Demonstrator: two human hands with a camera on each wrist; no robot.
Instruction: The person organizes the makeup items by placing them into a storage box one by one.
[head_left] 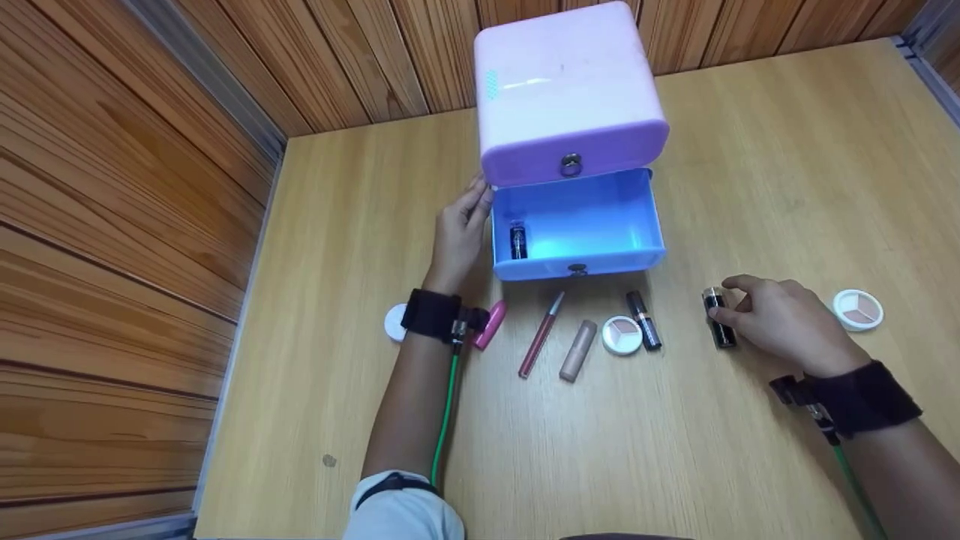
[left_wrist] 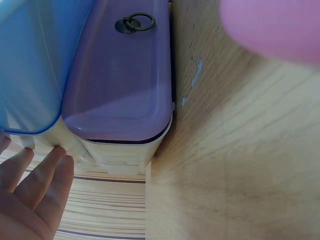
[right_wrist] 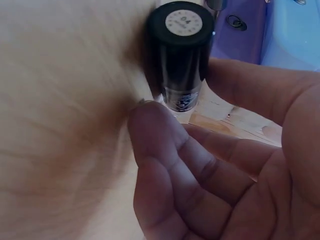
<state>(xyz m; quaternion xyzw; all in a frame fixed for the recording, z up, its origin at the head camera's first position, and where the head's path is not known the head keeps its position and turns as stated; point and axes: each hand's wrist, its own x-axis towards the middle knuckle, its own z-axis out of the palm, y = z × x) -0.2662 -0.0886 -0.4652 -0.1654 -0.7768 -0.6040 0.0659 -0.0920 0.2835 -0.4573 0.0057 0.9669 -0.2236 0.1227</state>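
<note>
Lipstick (head_left: pixel 718 318): black tube lying on the table (head_left: pixel 750 465), pinched between thumb and fingertips of the right grip (head_left: pixel 780 321).
Right grip: fingers curled round the tube; best to close on its middle so it lifts level.
Left grip (head_left: pixel 457 236): fingers straight, pressed flat against the side of the pink drawer box (head_left: pixel 566 97), steadying it.
Open blue drawer (head_left: pixel 577 225): well to the left of the right grip, one tube inside.

We are looking down from head height at the drawer box (head_left: pixel 571 142); our wrist cameras are sitting close by, left beside it (left_wrist: pixel 120 75), right glimpsing it (right_wrist: pixel 245 30) from the table.
</note>
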